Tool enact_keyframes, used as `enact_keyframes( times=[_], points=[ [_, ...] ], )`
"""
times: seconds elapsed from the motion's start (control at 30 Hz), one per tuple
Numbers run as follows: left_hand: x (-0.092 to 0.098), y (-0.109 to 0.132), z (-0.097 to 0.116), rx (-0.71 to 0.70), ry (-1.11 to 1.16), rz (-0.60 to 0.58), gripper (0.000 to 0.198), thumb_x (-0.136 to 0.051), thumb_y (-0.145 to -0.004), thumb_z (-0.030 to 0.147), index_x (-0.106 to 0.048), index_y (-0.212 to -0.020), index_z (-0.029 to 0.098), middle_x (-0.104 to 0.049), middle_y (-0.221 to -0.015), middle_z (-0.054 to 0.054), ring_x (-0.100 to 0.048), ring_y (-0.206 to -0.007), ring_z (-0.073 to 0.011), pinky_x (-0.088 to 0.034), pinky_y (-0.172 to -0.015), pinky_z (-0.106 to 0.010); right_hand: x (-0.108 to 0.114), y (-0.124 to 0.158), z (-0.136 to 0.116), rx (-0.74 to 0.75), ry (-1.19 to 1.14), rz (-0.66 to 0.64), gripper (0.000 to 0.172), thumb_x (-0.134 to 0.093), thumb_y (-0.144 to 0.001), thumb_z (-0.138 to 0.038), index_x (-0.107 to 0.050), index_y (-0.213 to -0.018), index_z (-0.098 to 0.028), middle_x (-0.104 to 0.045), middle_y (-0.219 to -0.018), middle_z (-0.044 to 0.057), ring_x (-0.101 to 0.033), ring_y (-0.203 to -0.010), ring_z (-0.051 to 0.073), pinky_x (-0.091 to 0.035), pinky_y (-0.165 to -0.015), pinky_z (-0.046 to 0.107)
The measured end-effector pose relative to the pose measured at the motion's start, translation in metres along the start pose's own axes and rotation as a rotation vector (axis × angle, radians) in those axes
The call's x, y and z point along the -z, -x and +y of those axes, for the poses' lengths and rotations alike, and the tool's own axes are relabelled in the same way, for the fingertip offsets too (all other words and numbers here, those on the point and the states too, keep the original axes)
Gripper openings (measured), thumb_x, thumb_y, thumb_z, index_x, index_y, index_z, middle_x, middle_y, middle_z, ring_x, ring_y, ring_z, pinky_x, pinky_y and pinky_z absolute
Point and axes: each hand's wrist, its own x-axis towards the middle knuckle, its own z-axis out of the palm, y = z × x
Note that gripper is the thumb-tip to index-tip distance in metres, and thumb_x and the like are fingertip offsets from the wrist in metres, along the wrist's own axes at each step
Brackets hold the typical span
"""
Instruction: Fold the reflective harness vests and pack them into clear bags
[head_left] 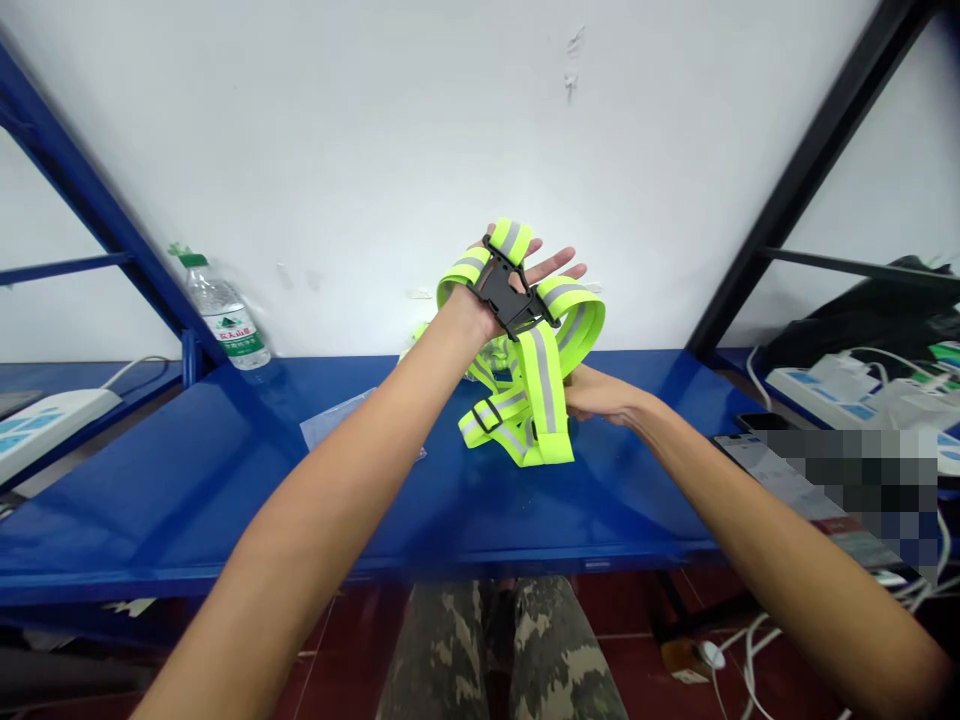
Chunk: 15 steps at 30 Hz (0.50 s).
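Observation:
A neon yellow reflective strap vest (541, 378) with grey stripes hangs bunched in front of me above the blue shelf (225, 480). My left hand (517, 280) is raised palm up with its fingers stretched out, and the straps and a black plastic buckle (508, 292) are looped around it. Lower and to the right, my right hand (596, 396) is closed on the hanging part of the strap. A smaller black slider (486, 415) sits on a lower loop.
A water bottle (223, 315) with a green cap stands at the back left by a blue post. A clear plastic bag (330, 425) lies flat on the shelf. White power strips (45, 425) and cables (847, 385) lie at both sides, a phone (757, 422) at right.

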Motion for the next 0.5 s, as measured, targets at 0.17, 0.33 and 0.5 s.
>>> enact_keyframes(
  times=[0.17, 0.33, 0.5],
  points=[
    [0.011, 0.025, -0.001, -0.018, 0.082, -0.032, 0.042, -0.033, -0.098, 0.038, -0.059, -0.118, 0.012, -0.07, -0.109, -0.012, -0.06, -0.122, -0.0326, -0.05, -0.088, -0.05, 0.02, -0.022, -0.016, -0.007, -0.231, 0.257, 0.011, -0.06, -0.084, -0.026, -0.055, -0.077, -0.019, -0.047, -0.045, -0.003, -0.036, -0.036, 0.008, -0.024, -0.035, 0.021],
    [0.059, 0.06, -0.015, 0.176, 0.175, 0.028, 0.044, -0.047, -0.087, 0.049, -0.066, -0.113, 0.019, -0.073, -0.097, -0.013, -0.068, -0.106, -0.0357, -0.051, -0.087, -0.057, 0.083, -0.019, -0.061, 0.153, -0.343, 0.699, 0.014, -0.049, -0.084, -0.011, -0.061, -0.09, -0.015, -0.068, -0.069, 0.007, -0.065, -0.056, 0.014, -0.052, -0.058, 0.027],
    [0.075, 0.082, -0.037, 0.348, 0.265, -0.155, 0.052, -0.048, -0.079, 0.053, -0.064, -0.114, 0.018, -0.073, -0.103, -0.016, -0.069, -0.097, -0.0364, -0.048, -0.09, -0.061, 0.106, -0.017, -0.086, 0.287, -0.077, 0.991, 0.017, -0.043, -0.088, -0.01, -0.058, -0.084, -0.016, -0.058, -0.063, 0.004, -0.058, -0.056, 0.014, -0.049, -0.061, 0.034]
  ],
)
